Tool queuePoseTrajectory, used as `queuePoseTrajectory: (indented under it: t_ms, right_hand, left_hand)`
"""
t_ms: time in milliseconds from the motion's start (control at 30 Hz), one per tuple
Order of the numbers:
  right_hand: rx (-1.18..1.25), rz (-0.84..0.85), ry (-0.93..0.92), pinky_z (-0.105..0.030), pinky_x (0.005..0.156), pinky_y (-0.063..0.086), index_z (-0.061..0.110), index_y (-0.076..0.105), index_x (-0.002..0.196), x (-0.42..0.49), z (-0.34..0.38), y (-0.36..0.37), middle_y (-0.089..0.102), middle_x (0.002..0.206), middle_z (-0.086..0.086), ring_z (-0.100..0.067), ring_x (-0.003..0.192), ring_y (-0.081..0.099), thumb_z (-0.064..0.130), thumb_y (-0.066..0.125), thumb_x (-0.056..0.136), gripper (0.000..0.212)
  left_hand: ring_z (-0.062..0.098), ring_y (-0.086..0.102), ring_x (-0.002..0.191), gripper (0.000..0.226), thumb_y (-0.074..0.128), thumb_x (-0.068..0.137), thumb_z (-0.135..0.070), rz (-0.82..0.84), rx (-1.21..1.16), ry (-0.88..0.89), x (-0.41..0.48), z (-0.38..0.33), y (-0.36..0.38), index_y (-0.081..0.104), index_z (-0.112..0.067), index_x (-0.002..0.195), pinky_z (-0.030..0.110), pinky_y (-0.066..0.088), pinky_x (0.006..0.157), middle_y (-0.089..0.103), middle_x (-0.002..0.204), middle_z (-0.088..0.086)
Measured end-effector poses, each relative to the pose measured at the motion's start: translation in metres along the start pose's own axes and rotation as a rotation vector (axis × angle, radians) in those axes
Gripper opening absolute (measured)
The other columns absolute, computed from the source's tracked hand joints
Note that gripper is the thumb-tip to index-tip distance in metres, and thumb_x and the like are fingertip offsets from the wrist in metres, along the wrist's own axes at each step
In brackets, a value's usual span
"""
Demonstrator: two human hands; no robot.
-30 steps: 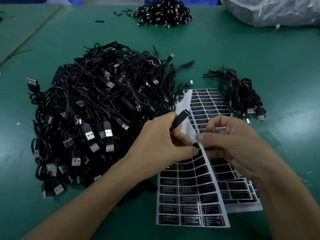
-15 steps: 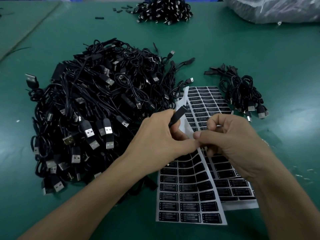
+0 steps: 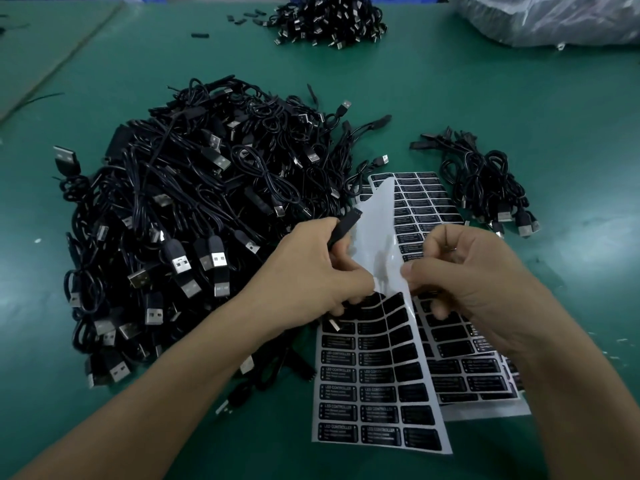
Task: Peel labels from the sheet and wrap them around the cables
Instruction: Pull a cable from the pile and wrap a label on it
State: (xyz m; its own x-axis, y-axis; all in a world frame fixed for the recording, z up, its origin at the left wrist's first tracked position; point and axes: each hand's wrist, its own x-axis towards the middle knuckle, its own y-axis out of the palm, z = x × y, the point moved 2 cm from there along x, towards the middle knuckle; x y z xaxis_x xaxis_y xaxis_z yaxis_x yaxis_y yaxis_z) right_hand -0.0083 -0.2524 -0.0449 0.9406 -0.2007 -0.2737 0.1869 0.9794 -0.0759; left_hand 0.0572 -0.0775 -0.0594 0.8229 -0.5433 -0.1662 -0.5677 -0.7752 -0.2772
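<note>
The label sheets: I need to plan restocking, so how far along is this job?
Early, it seems. Done: the front label sheet has a bare upper part, labels gone. In hand: the left hand holds a black cable end; the right hand pinches at the sheet. Left: the big cable pile and a nearly full second sheet.

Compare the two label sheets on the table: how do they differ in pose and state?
The front label sheet is bent up at its far end, with bare white backing where labels are gone; the rear label sheet lies flat and looks full where it shows. The front sheet overlaps the rear one, and the left hand and right hand meet at it. Both carry black rectangular labels.
</note>
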Motion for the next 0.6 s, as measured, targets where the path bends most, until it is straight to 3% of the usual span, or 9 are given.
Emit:
queuePoseTrajectory:
  t_ms: [133, 233, 300, 467, 600]
  right_hand:
    - [-0.207, -0.027, -0.027, -0.014, 0.032, 0.032, 0.004, 0.057, 0.076, -0.002, 0.002, -0.012, 0.064, 0.052, -0.013, -0.008, 0.036, 0.053, -0.015, 0.064, 0.081, 0.020]
    - [-0.355, -0.076, -0.071, -0.016, 0.040, 0.036, 0.010, 0.063, 0.080, 0.000, -0.002, -0.017, 0.062, 0.050, -0.003, -0.005, 0.037, 0.047, -0.002, 0.071, 0.081, 0.014]
    - [-0.499, -0.159, -0.204, -0.020, 0.049, 0.038, 0.019, 0.065, 0.077, 0.000, -0.002, -0.016, 0.054, 0.050, 0.007, -0.002, 0.043, 0.042, 0.016, 0.078, 0.077, 0.013]
    - [-0.630, -0.223, -0.615, -0.010, 0.052, 0.037, 0.031, 0.067, 0.073, -0.013, 0.010, 0.010, 0.047, 0.061, 0.009, -0.005, 0.057, 0.046, 0.034, 0.079, 0.077, 0.013]
    - [-0.854, -0.171, -0.674, -0.019, 0.056, 0.033, 0.025, 0.073, 0.084, -0.016, 0.009, 0.030, 0.040, 0.072, 0.020, 0.000, 0.061, 0.044, 0.032, 0.079, 0.077, 0.012]
  left_hand:
    - [0.013, 0.063, 0.053, 0.044, 0.072, 0.078, 0.006, -0.034, -0.123, -0.021, 0.002, -0.008, -0.015, 0.035, -0.018, 0.076, 0.021, 0.047, 0.044, 0.059, 0.069, 0.012]
    - [0.012, 0.063, 0.050, 0.046, 0.073, 0.079, 0.006, -0.032, -0.188, -0.015, 0.001, -0.013, -0.024, 0.034, -0.019, 0.078, 0.020, 0.045, 0.040, 0.059, 0.067, 0.009]
    - [0.012, 0.063, 0.049, 0.046, 0.073, 0.079, 0.006, -0.030, -0.207, -0.019, 0.000, -0.013, -0.025, 0.034, -0.018, 0.078, 0.020, 0.045, 0.039, 0.061, 0.063, 0.005]
    - [0.013, 0.062, 0.047, 0.047, 0.075, 0.078, 0.004, -0.061, -0.231, -0.043, 0.002, -0.009, -0.020, 0.034, -0.019, 0.078, 0.021, 0.045, 0.038, 0.057, 0.054, -0.003]
    - [0.012, 0.061, 0.046, 0.047, 0.076, 0.077, 0.002, -0.091, -0.227, -0.046, 0.003, -0.007, -0.018, 0.033, -0.018, 0.079, 0.021, 0.044, 0.038, 0.054, 0.051, -0.006]
